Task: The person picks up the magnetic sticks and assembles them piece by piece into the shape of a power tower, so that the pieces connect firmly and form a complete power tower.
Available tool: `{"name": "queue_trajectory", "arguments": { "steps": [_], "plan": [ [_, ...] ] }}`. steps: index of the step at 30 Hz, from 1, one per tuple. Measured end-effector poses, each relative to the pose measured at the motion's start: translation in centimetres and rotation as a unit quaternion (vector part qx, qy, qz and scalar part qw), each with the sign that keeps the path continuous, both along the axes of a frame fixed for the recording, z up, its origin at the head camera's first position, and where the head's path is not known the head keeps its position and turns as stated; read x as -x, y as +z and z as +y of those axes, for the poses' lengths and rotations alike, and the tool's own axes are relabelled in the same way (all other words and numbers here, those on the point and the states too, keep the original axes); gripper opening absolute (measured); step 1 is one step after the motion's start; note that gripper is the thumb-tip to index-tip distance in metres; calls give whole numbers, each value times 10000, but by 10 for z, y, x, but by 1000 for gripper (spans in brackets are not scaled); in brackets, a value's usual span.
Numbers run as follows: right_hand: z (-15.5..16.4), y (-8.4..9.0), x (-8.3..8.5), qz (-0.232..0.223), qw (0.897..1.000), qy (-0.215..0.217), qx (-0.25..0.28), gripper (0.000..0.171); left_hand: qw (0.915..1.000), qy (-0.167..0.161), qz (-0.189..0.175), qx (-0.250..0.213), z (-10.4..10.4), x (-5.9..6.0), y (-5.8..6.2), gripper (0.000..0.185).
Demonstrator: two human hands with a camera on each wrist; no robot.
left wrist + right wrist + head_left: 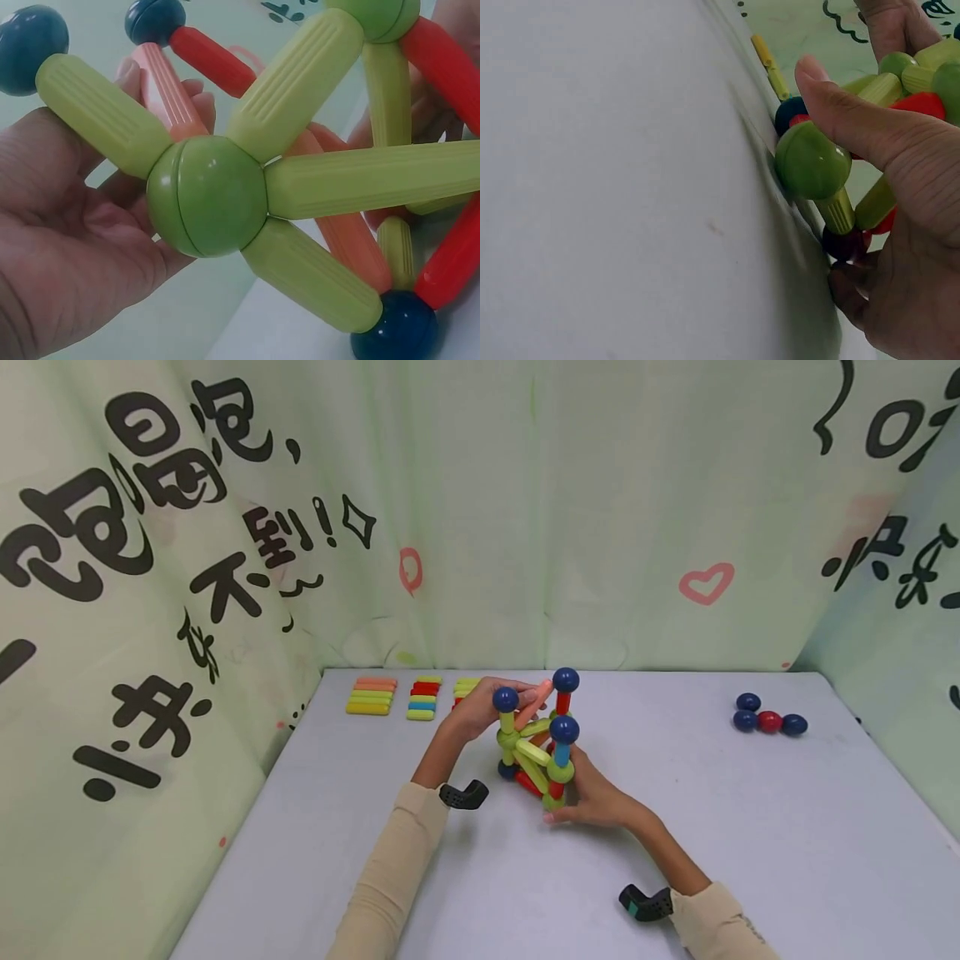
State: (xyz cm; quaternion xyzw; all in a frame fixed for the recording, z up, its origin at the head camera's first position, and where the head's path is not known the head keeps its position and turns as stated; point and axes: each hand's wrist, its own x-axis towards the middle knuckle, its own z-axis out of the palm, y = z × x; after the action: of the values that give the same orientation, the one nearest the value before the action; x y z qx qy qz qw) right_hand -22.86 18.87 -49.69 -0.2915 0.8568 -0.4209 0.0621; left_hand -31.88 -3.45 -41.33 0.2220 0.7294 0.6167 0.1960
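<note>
A ball-and-rod toy structure (533,752) stands between my hands, made of green, red, blue and salmon rods joined by green and blue balls. My left hand (478,708) is at its upper back left, fingers curled about a salmon rod (169,94) that slants up toward a blue ball (155,20). Low on the other side, my right hand (600,795) grips the structure, its thumb (847,112) beside a green ball (812,160). The right fingertips touch near a dark red ball (845,244) at the base. Other right-hand contact points are hidden.
Loose rods lie in groups at the back left: a salmon and yellow group (370,697), a mixed-colour group (424,697), and another (467,687) partly behind my left hand. Blue balls (745,720) and a red ball (769,722) cluster at the back right. A curtain (570,527) rises behind the table.
</note>
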Motion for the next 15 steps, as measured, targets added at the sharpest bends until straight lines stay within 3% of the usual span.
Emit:
{"name": "queue_trajectory", "arguments": {
  "steps": [6,9,12,15],
  "plan": [
    [-7,-3,-3,331,9989,-343,-6,107,9997,-191,-123,14,0,4,-3,33],
    [-9,-4,-5,274,9981,-554,-35,104,9998,-185,-61,98,-2,6,-8,34],
    [-10,-3,-7,105,9972,-735,-92,101,9998,167,-94,71,-8,8,-13,35],
    [-12,-1,-7,-51,9965,-834,-52,100,9955,933,-17,139,-20,10,-20,34]
  ]
}}
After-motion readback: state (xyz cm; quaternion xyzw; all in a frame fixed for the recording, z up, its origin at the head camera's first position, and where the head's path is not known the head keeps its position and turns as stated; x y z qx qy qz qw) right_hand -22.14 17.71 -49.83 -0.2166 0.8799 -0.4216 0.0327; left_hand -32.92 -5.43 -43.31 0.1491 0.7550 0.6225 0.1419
